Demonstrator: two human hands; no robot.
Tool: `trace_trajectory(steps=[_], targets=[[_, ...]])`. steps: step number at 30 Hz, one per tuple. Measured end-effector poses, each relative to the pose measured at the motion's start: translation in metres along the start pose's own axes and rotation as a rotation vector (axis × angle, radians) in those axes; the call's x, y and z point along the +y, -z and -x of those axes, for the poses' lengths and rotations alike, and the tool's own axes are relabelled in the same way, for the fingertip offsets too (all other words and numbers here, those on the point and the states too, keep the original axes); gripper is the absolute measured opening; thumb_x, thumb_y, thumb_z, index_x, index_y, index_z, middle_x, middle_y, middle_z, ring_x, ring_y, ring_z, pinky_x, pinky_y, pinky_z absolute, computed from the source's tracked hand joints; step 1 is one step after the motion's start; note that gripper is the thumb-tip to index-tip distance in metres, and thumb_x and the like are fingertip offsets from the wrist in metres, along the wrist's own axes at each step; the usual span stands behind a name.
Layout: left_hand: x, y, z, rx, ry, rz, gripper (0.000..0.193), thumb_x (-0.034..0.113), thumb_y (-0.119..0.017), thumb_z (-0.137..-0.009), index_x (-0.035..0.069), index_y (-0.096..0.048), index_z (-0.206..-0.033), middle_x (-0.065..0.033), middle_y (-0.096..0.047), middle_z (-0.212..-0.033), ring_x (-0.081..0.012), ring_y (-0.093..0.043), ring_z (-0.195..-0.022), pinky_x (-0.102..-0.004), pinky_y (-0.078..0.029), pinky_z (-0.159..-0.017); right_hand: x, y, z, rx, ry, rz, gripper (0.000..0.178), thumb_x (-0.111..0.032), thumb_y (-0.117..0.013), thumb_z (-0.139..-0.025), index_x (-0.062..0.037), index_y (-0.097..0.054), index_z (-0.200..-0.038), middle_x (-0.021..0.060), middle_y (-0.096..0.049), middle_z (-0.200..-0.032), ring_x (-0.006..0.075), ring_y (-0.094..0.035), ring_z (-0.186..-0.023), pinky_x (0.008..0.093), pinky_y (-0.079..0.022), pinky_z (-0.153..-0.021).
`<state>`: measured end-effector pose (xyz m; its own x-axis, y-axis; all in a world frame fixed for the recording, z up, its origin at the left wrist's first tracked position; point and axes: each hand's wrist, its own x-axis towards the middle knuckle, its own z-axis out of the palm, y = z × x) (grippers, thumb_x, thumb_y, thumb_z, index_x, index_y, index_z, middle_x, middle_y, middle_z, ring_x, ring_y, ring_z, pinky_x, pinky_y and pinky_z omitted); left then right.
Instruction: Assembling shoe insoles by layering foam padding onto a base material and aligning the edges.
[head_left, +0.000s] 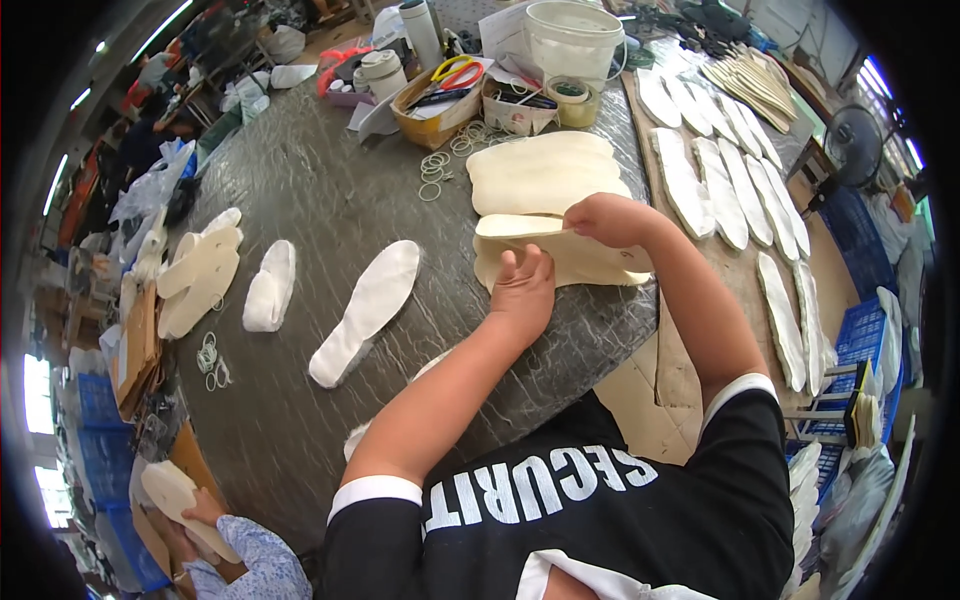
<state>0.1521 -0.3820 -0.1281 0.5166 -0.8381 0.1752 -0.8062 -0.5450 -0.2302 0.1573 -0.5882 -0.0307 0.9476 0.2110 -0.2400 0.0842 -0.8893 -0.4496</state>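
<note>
A cream insole (570, 258) lies in front of me, its far edge lifted and curved. My right hand (605, 220) is closed in a pinch on that raised edge. Against the near side of the same insole rests my left hand (523, 290), its fingers apart and partly bent; part of the insole is hidden behind them. Just beyond lies a stack of cream insoles (545, 170). To the left of my hands are a white fleecy insole (368, 310) and a folded white fleecy one (270, 287). Under my left forearm another white piece is mostly covered.
Several white insoles (735, 190) lie in rows on a brown board at the right. At the back stand a box of scissors and tools (435, 105), a tape roll (570, 92) and a clear bucket (570, 40). Rubber bands (432, 175) are scattered. Bottom left, a co-worker's hand (205, 507) holds insoles.
</note>
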Motion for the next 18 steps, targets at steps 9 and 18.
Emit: trace_trajectory(steps=[9, 18], targets=[[-0.008, 0.010, -0.012, -0.025, -0.063, 0.165, 0.036, 0.010, -0.045, -0.087, 0.000, -0.061, -0.118, -0.0139, -0.055, -0.129, -0.0306, -0.045, -0.128, -0.0527, -0.034, -0.104, -0.008, 0.078, 0.028, 0.609, -0.180, -0.212, 0.022, -0.007, -0.054, -0.086, -0.0025, -0.066, -0.103, 0.0094, -0.068, -0.082, 0.0152, -0.063, -0.074, 0.0318, -0.050, -0.072], [-0.068, 0.108, 0.020, 0.677, 0.036, 0.662, 0.041, 0.010, -0.077, -0.072, 0.008, -0.054, -0.105, -0.0136, -0.051, -0.129, -0.0340, -0.049, -0.122, -0.0536, -0.038, -0.102, -0.046, 0.050, 0.045, 0.290, 0.059, -0.604, 0.023, -0.011, -0.052, -0.096, -0.0030, -0.063, -0.115, 0.0038, -0.068, -0.092, 0.0103, -0.060, -0.083, 0.0269, -0.049, -0.078]])
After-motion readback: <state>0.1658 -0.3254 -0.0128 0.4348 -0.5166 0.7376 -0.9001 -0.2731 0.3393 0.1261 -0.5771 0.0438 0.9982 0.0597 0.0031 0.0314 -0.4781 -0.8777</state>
